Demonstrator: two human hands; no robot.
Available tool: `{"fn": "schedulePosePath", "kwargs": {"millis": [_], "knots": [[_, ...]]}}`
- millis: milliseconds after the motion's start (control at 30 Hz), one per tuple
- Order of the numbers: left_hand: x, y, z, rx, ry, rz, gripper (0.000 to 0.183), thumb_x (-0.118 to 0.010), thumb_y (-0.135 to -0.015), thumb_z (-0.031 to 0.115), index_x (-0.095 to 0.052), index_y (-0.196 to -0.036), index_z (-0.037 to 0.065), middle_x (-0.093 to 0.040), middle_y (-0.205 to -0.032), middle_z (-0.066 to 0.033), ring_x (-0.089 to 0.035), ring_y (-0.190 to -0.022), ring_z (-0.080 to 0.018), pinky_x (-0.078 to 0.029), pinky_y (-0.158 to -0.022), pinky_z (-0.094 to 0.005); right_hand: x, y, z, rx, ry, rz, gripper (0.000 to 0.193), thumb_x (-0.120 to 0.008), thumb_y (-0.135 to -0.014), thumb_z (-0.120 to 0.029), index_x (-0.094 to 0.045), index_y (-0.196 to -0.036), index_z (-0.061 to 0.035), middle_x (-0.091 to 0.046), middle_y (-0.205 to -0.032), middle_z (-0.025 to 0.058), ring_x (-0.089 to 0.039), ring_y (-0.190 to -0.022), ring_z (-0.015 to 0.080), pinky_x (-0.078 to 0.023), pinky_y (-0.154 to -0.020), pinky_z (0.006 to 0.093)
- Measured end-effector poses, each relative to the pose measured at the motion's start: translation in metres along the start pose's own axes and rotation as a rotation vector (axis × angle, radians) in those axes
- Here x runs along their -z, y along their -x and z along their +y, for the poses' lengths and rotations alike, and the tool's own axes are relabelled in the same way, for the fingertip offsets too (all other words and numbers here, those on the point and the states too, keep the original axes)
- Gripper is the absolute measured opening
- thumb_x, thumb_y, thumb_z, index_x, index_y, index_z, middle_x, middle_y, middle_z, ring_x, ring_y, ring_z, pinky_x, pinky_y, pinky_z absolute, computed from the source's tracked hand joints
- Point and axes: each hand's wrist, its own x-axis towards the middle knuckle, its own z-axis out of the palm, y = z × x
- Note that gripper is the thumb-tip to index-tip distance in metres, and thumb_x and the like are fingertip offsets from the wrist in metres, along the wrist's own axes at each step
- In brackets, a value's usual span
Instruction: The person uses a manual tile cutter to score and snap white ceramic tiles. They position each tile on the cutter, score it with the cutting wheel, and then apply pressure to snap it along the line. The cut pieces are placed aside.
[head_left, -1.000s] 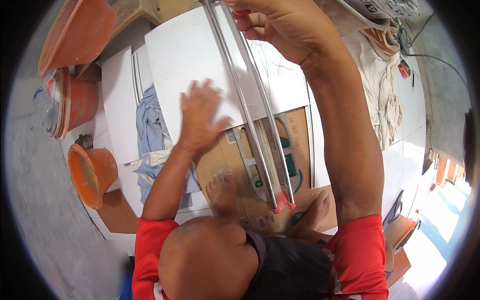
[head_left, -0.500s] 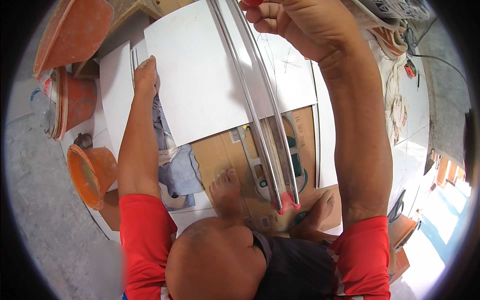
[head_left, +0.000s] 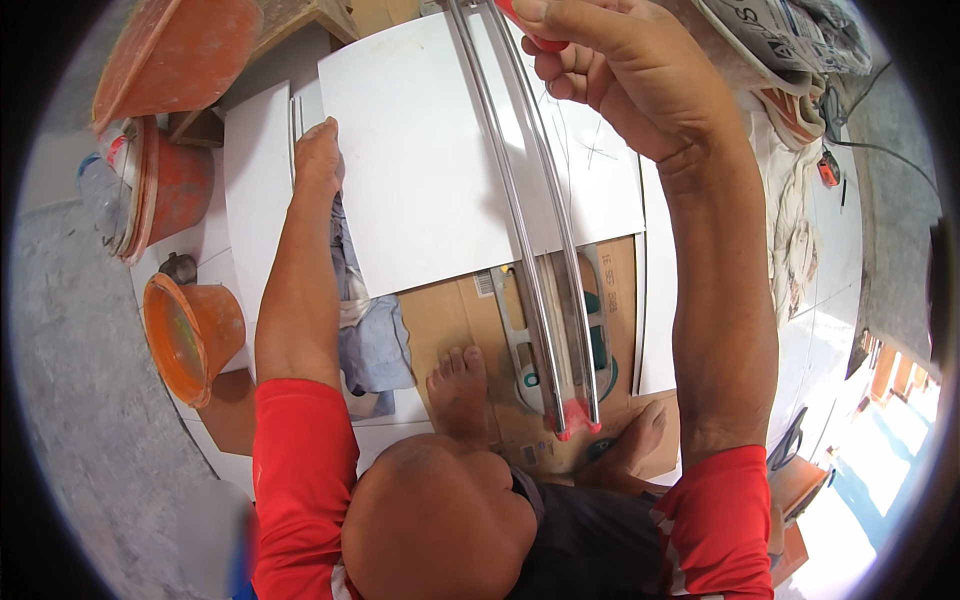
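A large white tile [head_left: 430,130] lies under the two chrome rails [head_left: 522,220] of a manual tile cutter, with crossed pencil lines on its right part. At the top, my right hand [head_left: 625,70] is closed on the cutter's red handle [head_left: 545,42], just right of the rails. The handle's far part is cut off by the picture's edge. My left hand [head_left: 318,155] grips the tile's left edge, some of its fingers hidden. The near end of the rails sits in a red end piece [head_left: 577,420] between my feet.
Cardboard [head_left: 450,310] lies beneath the cutter. Orange buckets [head_left: 215,330] stand at left, beside another white tile [head_left: 255,180]. A grey-blue cloth [head_left: 375,340] lies near my left foot. At right are a pale cloth [head_left: 795,230] and a red-black tape measure [head_left: 828,168].
The whole view has shifted, so everything sits slightly further right and lower. More of the red handle now shows under my right hand. My left hand stays at the tile's edge.
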Motion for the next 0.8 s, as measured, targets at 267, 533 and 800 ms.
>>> {"fn": "schedulePosePath", "kwargs": {"millis": [267, 533, 800], "knots": [[0.008, -0.012, -0.013, -0.026, 0.057, -0.025, 0.051, -0.068, -0.096, 0.027, -0.059, -0.130, -0.010, -0.062, -0.132, -0.0208, -0.054, -0.127, -0.0253, -0.039, -0.110, -0.0342, -0.001, -0.001, -0.001, -0.022, 0.012, -0.002, 0.030, -0.076, -0.090, -0.020, -0.067, -0.108, 0.0019, -0.062, -0.082, 0.0036, -0.059, -0.073, 0.0130, -0.048, -0.069, 0.0256], [0.010, -0.014, -0.013, -0.065, 0.017, -0.016, 0.050, -0.068, -0.096, 0.025, -0.058, -0.130, -0.011, -0.063, -0.130, -0.0200, -0.055, -0.125, -0.0251, -0.039, -0.109, -0.0332, 0.003, -0.004, 0.002, -0.011, -0.023, -0.051, 0.024, -0.075, -0.091, -0.021, -0.068, -0.103, -0.0016, -0.062, -0.081, 0.0023, -0.059, -0.072, 0.0120, -0.047, -0.066, 0.0242], [0.009, -0.014, -0.013, -0.057, -0.002, 0.023, 0.047, -0.066, -0.097, 0.026, -0.060, -0.127, -0.010, -0.065, -0.126, -0.0181, -0.056, -0.121, -0.0245, -0.041, -0.107, -0.0332, 0.003, -0.005, 0.003, -0.016, -0.004, -0.075, 0.017, -0.073, -0.092, -0.022, -0.068, -0.095, -0.0057, -0.062, -0.079, 0.0006, -0.057, -0.069, 0.0113, -0.046, -0.065, 0.0235]]}}
